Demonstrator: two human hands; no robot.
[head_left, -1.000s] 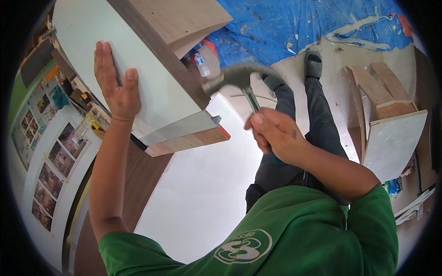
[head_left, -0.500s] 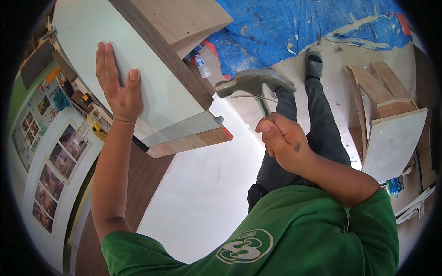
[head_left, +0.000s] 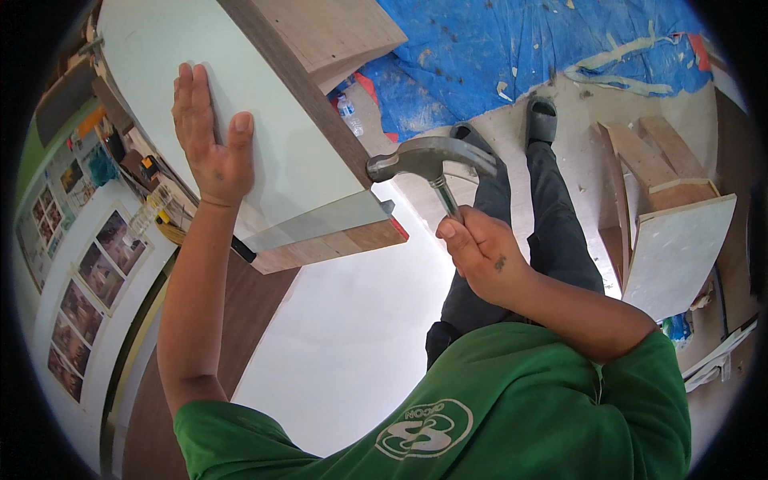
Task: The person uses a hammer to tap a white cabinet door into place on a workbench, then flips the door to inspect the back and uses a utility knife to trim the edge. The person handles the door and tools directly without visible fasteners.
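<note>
My right hand [head_left: 486,254] is wrapped round the handle of a claw hammer [head_left: 428,160]. The hammer's striking face is at the dark wood edge [head_left: 320,128] of a white panel [head_left: 160,40], near its corner; whether they touch I cannot tell. Flat against the panel's white face lies my left hand [head_left: 210,136], fingers stretched upward and thumb apart. Below the panel's near end runs a pale strip, then a bare wooden strip [head_left: 336,250] with a red end.
A wooden box [head_left: 328,32] stands behind the panel, near a plastic bottle [head_left: 349,114]. Blue sheeting [head_left: 480,56] covers the far floor. At right leans a wood-and-white frame [head_left: 680,248]. A board with photographs [head_left: 88,296] is at left.
The hammer and my right hand have moved left and slightly down, bringing the hammer head to the panel's edge. My left hand stays flat on the panel.
</note>
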